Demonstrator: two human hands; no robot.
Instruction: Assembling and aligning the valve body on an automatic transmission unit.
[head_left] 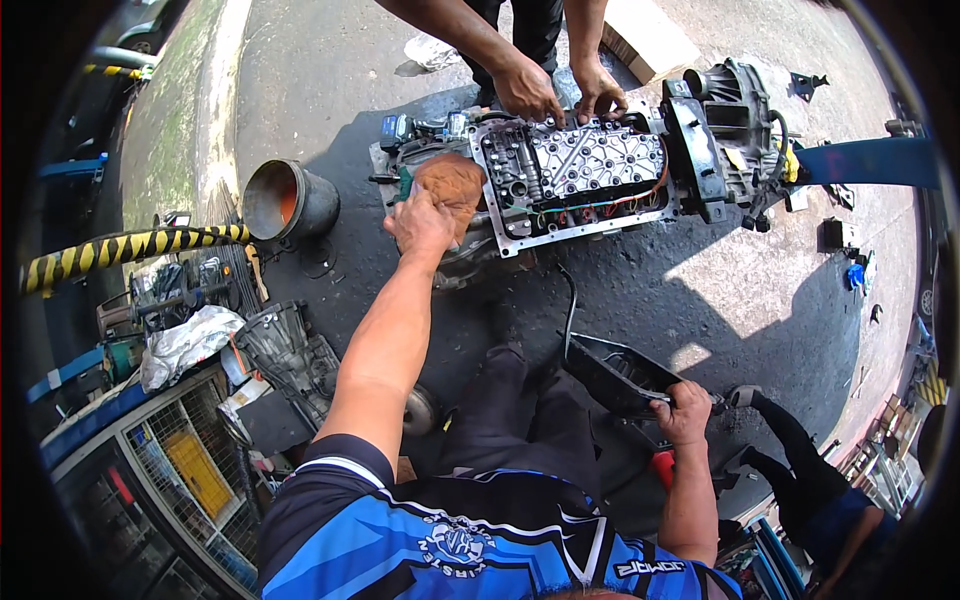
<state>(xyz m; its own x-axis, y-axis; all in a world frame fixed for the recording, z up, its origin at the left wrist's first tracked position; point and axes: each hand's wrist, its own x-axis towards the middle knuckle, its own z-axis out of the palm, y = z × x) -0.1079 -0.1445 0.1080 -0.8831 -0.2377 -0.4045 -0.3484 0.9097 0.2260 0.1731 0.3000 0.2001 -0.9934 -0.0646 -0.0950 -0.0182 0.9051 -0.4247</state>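
My left hand (420,222) is closed on an orange-brown rag (455,188) at the left end of an opened gearbox; its fingertips are partly hidden. Low on the right, my right hand (685,412) grips the edge of a black oil pan (615,372), held tilted beside my leg. The gearbox's silver valve body (600,160) faces up inside a pale metal flange (555,243), with coloured wires along its near side. Across from me, a co-worker's two hands (530,90) touch the valve body's far edge.
A dark bucket (318,208) with something orange inside stands left of the gearbox. A yellow-black striped bar (140,252) crosses at left. Another gearbox casing (285,350) lies nearby. A blue arm (865,163) reaches in from the right. Another person (820,490) is at lower right. A cardboard box (650,40) sits behind.
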